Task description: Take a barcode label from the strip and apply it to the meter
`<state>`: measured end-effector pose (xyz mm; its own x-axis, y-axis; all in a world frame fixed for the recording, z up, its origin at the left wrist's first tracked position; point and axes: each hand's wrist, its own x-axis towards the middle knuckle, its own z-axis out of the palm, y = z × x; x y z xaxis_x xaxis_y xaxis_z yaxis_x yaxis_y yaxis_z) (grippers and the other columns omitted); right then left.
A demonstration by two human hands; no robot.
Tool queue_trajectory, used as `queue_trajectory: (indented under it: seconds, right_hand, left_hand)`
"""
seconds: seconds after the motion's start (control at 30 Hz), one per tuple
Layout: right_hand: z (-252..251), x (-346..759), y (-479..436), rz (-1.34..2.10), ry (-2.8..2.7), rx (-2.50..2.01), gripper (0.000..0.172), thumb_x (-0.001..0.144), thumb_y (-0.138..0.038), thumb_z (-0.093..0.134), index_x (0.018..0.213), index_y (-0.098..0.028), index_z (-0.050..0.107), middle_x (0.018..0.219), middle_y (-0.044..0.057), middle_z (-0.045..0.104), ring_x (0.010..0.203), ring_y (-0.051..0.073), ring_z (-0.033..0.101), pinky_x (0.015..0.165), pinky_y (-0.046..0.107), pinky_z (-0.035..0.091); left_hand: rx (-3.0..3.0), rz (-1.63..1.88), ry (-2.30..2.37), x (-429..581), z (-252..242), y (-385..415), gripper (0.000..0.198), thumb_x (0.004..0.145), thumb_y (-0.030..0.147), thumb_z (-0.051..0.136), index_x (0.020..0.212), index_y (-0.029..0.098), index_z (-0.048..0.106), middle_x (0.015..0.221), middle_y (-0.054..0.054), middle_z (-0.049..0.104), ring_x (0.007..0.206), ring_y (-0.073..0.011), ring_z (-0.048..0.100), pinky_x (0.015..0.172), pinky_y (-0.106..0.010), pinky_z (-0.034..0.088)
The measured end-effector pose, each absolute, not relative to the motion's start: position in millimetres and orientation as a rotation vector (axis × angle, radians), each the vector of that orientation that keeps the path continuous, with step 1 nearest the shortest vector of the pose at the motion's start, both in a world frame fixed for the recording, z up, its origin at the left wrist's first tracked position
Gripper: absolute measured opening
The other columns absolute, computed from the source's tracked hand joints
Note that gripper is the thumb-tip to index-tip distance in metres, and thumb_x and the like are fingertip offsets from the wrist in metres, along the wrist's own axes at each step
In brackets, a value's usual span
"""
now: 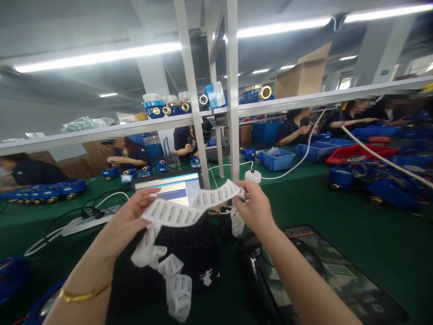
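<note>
The person's left hand and right hand both pinched a strip of barcode labels, stretched above an open laptop on the green tabletop. Blue meters stood on the white shelf, co-workers showed beyond, and fluorescent tubes lit the ceiling.

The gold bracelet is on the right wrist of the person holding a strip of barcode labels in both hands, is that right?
Not quite: the head view shows the gold bracelet on the left wrist. Both the left hand and right hand do hold the strip of barcode labels.
</note>
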<state>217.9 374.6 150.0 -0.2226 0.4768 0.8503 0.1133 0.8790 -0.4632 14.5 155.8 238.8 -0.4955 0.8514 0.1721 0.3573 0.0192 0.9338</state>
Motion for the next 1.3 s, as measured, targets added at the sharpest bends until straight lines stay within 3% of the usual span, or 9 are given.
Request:
queue_trajectory:
  seconds: [0.07,0.17,0.27,0.37,0.5,0.8,1.0,1.13,1.3]
  right_hand:
    - [151.2,215.7,374.6,0.330,-1.794,-0.421,0.023,0.073,-0.017,0.045,0.095,-0.018,0.053,0.092,0.007,0.052,0.082,0.023,0.052,0.067,0.031,0.043]
    - [150.9,208.7,369.7,0.300,-1.835,-0.379,0.031,0.068,-0.009,0.042,0.096,-0.017,0.053,0.098,0.008,0.051,0.088,0.023,0.052,0.070,0.032,0.045]
    - [152.0,198.6,356.8,0.291,-1.874,-0.287,0.033,0.069,-0.006,0.040,0.097,-0.017,0.054,0.102,0.009,0.050,0.093,0.023,0.052,0.076,0.032,0.046]
    - [153.3,189.2,339.5,0.257,-1.903,-0.148,0.030,0.075,-0.007,0.039,0.098,-0.016,0.055,0.105,0.010,0.048,0.097,0.024,0.050,0.083,0.034,0.045]
    - [149.2,182.1,326.1,0.211,-1.919,-0.183,0.026,0.080,-0.011,0.042,0.100,-0.014,0.058,0.098,0.011,0.048,0.090,0.025,0.050,0.078,0.035,0.045]
    - [123.4,181.5,336.0,1.002,-1.885,-0.575,0.027,0.081,-0.040,0.045,0.091,-0.015,0.052,0.065,0.003,0.054,0.057,0.020,0.053,0.055,0.029,0.044]
    - [126.4,176.9,309.6,1.899,-1.602,-0.383,0.059,0.084,-0.068,0.051,0.109,-0.014,0.050,0.088,0.010,0.063,0.071,0.021,0.063,0.055,0.024,0.048]
    - [130.5,176.1,310.7,2.183,-1.024,-0.142,0.066,0.075,-0.051,0.073,0.124,-0.017,0.046,0.114,0.012,0.057,0.103,0.026,0.056,0.073,0.029,0.052]
    - [136.4,189.4,340.9,2.030,-0.849,-0.187,0.052,0.063,-0.029,0.081,0.108,-0.015,0.059,0.114,0.011,0.058,0.105,0.025,0.055,0.081,0.030,0.051]
  left_hand:
    - [1.423,1.008,1.927,6.8,226.3,148.0,0.075,0.066,0.030,0.076,0.132,0.029,0.041,0.133,-0.009,0.051,0.121,-0.0271,0.048,0.101,-0.040,0.043]
    - [1.566,0.715,1.929,7.7,217.3,151.0,0.079,0.067,0.041,0.073,0.136,0.028,0.037,0.146,-0.008,0.035,0.134,-0.0288,0.031,0.112,-0.047,0.023]
    - [1.589,0.921,1.912,27.4,217.3,169.3,0.059,0.074,0.049,0.063,0.125,0.022,0.051,0.134,-0.010,0.050,0.124,-0.0281,0.045,0.108,-0.043,0.032]
    - [1.538,1.062,1.903,52.1,215.2,189.1,0.044,0.080,0.054,0.052,0.098,0.016,0.064,0.100,-0.009,0.067,0.097,-0.0268,0.060,0.091,-0.039,0.046]
    - [1.340,1.196,1.762,68.5,199.0,199.5,0.040,0.073,0.051,0.062,0.082,0.012,0.065,0.076,-0.005,0.067,0.076,-0.0228,0.060,0.072,-0.032,0.048]
    - [0.778,1.708,1.385,70.6,187.1,185.1,0.039,0.067,0.030,0.074,0.102,0.016,0.062,0.088,-0.007,0.069,0.075,-0.0195,0.063,0.070,-0.030,0.049]
    - [1.100,1.580,1.497,83.9,192.8,176.9,0.039,0.074,0.030,0.068,0.110,0.019,0.062,0.096,-0.006,0.068,0.087,-0.0223,0.061,0.078,-0.030,0.047]
    - [1.233,1.365,1.572,94.5,189.4,162.4,0.037,0.077,0.033,0.064,0.111,0.019,0.062,0.096,-0.006,0.067,0.085,-0.0217,0.059,0.077,-0.030,0.045]
    - [0.952,1.332,1.640,81.1,169.7,130.5,0.044,0.069,0.041,0.071,0.105,0.017,0.064,0.093,-0.008,0.067,0.083,-0.0254,0.061,0.074,-0.033,0.047]
